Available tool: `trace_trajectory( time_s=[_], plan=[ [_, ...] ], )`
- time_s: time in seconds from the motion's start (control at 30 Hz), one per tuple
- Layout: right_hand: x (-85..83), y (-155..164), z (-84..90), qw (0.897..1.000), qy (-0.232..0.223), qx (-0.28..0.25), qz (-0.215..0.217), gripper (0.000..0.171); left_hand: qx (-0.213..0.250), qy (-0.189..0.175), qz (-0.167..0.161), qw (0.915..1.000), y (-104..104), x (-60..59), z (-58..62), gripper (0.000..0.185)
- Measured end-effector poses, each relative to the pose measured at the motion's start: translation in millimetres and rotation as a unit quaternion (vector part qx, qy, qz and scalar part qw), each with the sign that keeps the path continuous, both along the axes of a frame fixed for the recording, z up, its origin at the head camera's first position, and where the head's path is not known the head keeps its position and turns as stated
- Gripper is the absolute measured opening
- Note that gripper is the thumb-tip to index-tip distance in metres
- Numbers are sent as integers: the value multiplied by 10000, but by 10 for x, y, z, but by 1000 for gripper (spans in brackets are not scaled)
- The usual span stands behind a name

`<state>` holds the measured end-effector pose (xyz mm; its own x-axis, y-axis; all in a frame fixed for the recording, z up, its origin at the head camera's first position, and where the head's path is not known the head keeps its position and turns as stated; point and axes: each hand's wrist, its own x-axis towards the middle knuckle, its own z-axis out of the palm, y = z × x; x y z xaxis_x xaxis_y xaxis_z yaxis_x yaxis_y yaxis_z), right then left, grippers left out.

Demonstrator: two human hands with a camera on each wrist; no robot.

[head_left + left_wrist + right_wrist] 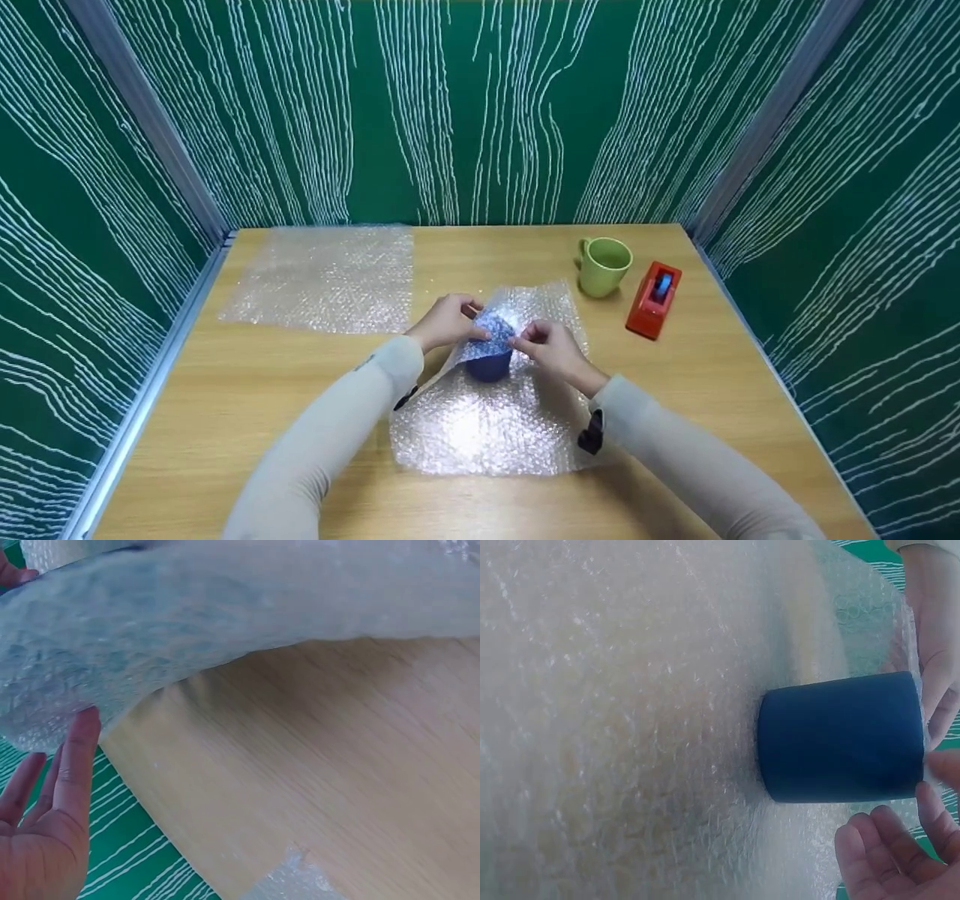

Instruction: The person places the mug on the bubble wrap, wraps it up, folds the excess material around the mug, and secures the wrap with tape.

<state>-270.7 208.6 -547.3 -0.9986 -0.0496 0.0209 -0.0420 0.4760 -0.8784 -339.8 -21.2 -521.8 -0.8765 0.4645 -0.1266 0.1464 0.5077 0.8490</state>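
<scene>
A dark blue cup (489,369) stands upright on a sheet of bubble wrap (517,446) near the table's middle. One corner of the sheet is folded from the left over the cup's mouth, hiding its inside. My left hand (448,324) holds this flap at the cup's far left, thumb on top; in the left wrist view its fingers (76,765) reach up to the wrap. On the other side, my right hand (559,351) pinches the flap's edge by the cup's rim. The right wrist view shows the cup's plain side (840,741) with fingertips at its rim.
A second bubble wrap sheet (337,277) lies flat at the table's back left. At the back right stands a green mug (602,271), its handle towards the left. Beside it sits a red tape dispenser (651,306). Green walls with white lines (405,112) enclose the table (247,405).
</scene>
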Motion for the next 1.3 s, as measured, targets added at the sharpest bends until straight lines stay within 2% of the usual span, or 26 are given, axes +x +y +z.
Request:
trace_trajectory(
  time_s=[0.33, 0.73, 1.03, 1.3],
  plan=[
    [25, 137, -8, 10000, 2, -20, 24, 22, 293, 424, 221, 9984, 18, 2, -112, 41],
    [55, 340, -72, 9998, -47, 163, 52, 21, 645, 372, 629, 9952, 76, 29, -204, 37],
    [64, 527, -41, 9986, 84, 519, 26, 14, 319, 734, 679, 9945, 107, 20, -193, 36],
    [103, 741, -48, 9952, -163, 966, -89, 13, 177, 868, 618, 9942, 123, 51, -184, 37]
  ],
)
